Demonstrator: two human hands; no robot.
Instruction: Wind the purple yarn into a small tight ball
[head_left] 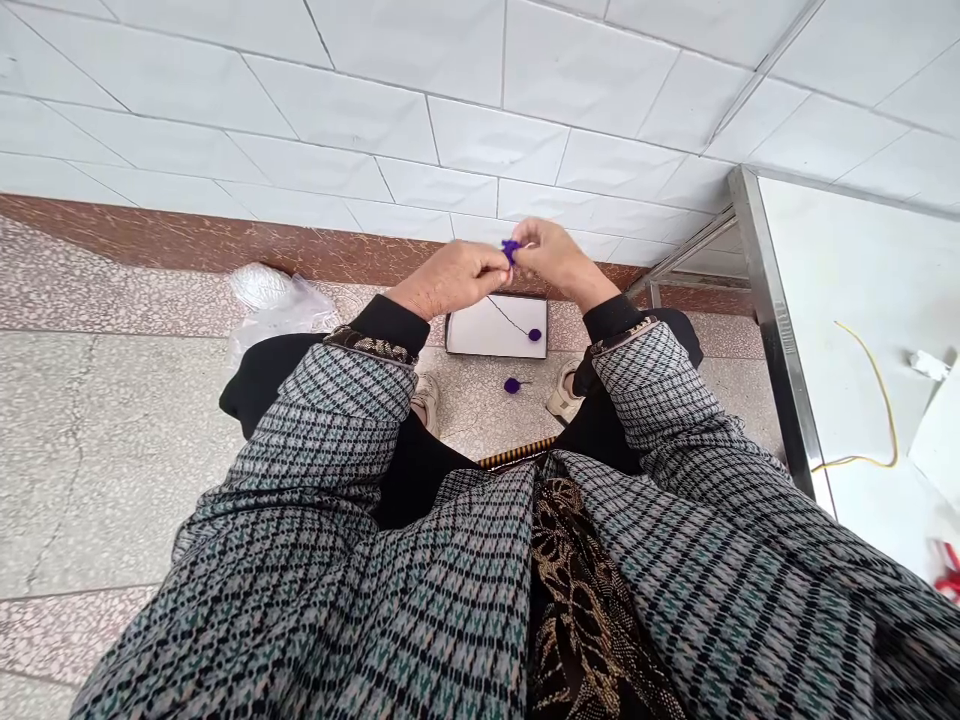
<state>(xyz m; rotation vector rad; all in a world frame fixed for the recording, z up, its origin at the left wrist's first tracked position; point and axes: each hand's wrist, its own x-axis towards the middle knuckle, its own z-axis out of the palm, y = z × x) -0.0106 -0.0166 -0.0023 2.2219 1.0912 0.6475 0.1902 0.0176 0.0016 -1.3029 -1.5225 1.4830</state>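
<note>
Both hands are raised in front of me, fingertips almost meeting at a small purple yarn piece. My left hand pinches it from the left. On the other side my right hand has its fingers closed at the same piece; whether a hook or needle is in them is too small to tell. A thin dark strand runs from beneath my left hand to a purple yarn ball lying in a shallow white box on the floor. Nearer my feet, a second purple ball with a short tail rests on the floor.
White yarn in a clear plastic bag lies left of my knee. At right stands a white table with a metal edge, a yellow cord and a red item on it. A tiled wall rises ahead.
</note>
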